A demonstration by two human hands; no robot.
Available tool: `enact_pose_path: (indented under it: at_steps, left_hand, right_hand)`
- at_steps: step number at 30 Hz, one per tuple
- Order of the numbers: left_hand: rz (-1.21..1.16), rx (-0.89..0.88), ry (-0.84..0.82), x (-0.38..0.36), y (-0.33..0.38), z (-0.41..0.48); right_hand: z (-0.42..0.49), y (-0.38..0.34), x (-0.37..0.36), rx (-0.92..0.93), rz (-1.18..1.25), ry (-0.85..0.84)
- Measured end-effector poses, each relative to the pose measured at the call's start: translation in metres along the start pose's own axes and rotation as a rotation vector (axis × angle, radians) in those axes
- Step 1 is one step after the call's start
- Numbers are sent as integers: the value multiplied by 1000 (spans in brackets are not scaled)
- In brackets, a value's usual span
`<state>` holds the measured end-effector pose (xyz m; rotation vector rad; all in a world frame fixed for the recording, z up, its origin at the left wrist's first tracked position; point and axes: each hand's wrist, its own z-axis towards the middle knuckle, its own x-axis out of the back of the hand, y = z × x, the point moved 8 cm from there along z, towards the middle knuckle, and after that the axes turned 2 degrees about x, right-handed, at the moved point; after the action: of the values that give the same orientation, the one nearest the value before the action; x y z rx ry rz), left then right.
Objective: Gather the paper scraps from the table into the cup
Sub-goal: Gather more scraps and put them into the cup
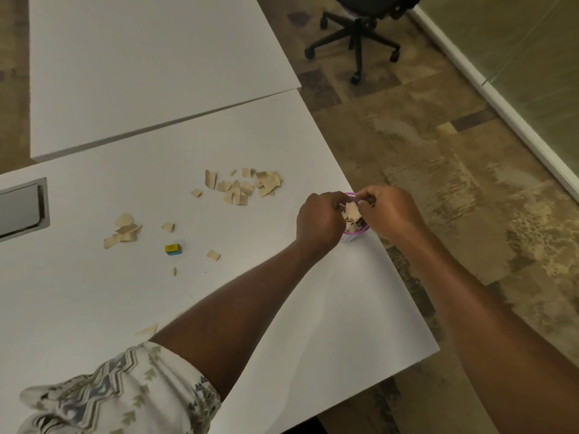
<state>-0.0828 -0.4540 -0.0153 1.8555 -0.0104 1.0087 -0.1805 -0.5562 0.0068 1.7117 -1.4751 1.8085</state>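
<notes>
A small cup with a pink rim (pixel 357 235) stands near the right edge of the white table (pixel 282 308), and tan paper scraps (pixel 351 214) stick out of it. My left hand (pixel 319 222) and my right hand (pixel 390 213) sit on either side of the cup's mouth, fingers curled and pinching scraps over it. A large pile of scraps (pixel 247 186) lies farther back on the table. A smaller pile (pixel 123 230) and several loose scraps (pixel 213 255) lie to the left.
A small yellow and blue block (pixel 172 249) sits among the loose scraps. A metal cable hatch (pixel 22 208) is set in the table at left. A second white table (pixel 141 64) abuts behind. A black office chair (pixel 360 32) stands on the floor.
</notes>
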Motion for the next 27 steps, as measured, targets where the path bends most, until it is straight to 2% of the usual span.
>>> enact_pose_path:
  at_steps: [6, 12, 23, 27]
  left_hand:
    - [-10, -122, 97, 18, -4, -13]
    - [-46, -84, 156, 53, -45, -40]
    - [37, 154, 232, 118, -194, -121]
    - [129, 208, 287, 152, -244, -139]
  right_hand:
    - [-14, -22, -1, 104, 57, 122]
    - [-37, -67, -35, 219, 138, 141]
    - [-79, -125, -173, 267, 78, -229]
    - [-77, -141, -197, 308, 29, -252]
